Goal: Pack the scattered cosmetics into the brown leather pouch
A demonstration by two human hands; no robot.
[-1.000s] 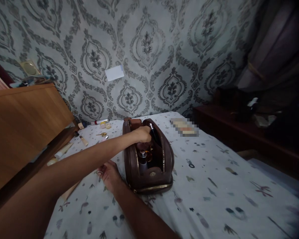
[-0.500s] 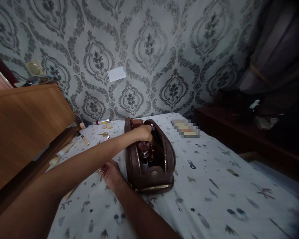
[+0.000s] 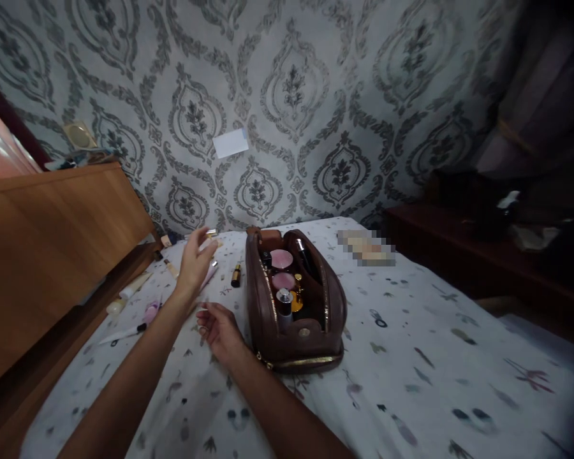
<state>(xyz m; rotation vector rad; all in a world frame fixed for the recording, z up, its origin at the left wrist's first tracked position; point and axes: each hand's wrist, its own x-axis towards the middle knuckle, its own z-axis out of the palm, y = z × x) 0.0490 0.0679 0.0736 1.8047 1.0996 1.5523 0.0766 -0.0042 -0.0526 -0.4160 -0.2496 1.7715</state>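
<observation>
One left hand [image 3: 192,262], fingers spread toward the bed's [image 3: 387,376] far edge, could knock the black-and-gold bottle [image 3: 236,276] by sweeping low; right hand [image 3: 220,331] curled, pinch unclear.

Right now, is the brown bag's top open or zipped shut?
Open: the top of the brown bag gapes between two rows of gold zipper teeth, and round pink items and a silver-topped bottle show inside.

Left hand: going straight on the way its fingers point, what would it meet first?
Most likely the silver-ended tube right by the fingertips of the left hand. Depth is unclear, so they may already touch; beyond is the patterned wall.
</observation>
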